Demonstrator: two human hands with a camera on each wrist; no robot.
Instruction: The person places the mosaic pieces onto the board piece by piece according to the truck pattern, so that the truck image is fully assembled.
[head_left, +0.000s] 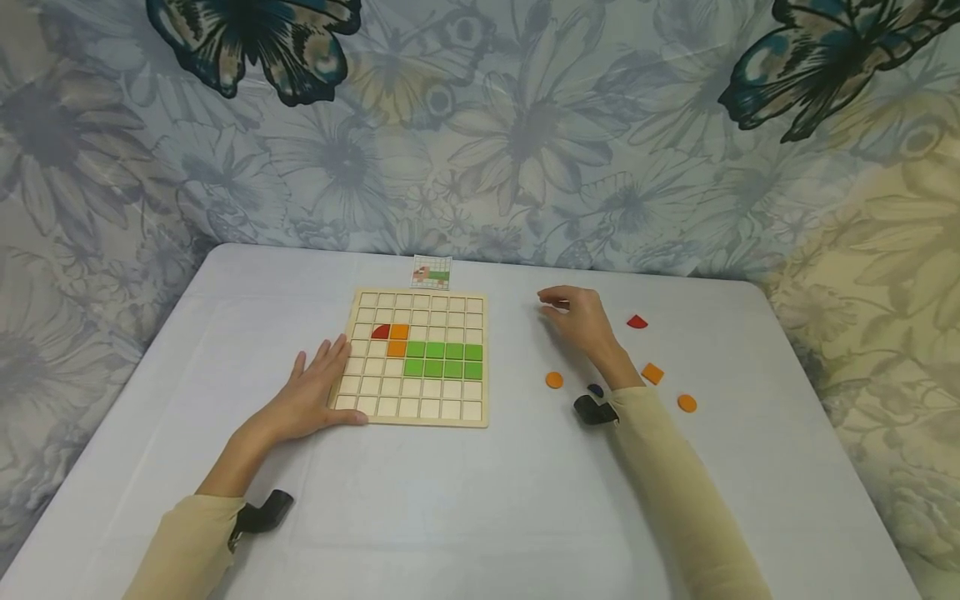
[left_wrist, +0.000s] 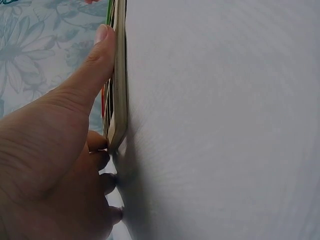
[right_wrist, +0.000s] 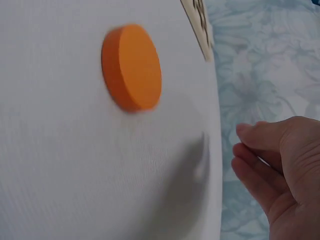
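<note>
A wooden grid board (head_left: 422, 423) lies left of the table's middle. Green squares (head_left: 444, 360), two orange squares (head_left: 398, 340) and a red quarter-circle (head_left: 381, 332) sit in its cells. My left hand (head_left: 311, 396) rests at the board's left front corner, fingers spread, thumb along the front edge; the left wrist view shows the thumb (left_wrist: 95, 60) touching the rim. Over the table to the right of the board is my right hand (head_left: 576, 319), fingers loosely bent, with nothing visible between them. An orange disc (right_wrist: 135, 70) lies below it.
A small pattern card (head_left: 431, 272) lies behind the board. Right of my right hand are a red quarter-circle piece (head_left: 637, 322), an orange square (head_left: 652, 373) and another orange disc (head_left: 687, 403). A dark piece (head_left: 596, 389) lies by the right wrist. Patterned fabric (head_left: 525, 167) hangs behind the table.
</note>
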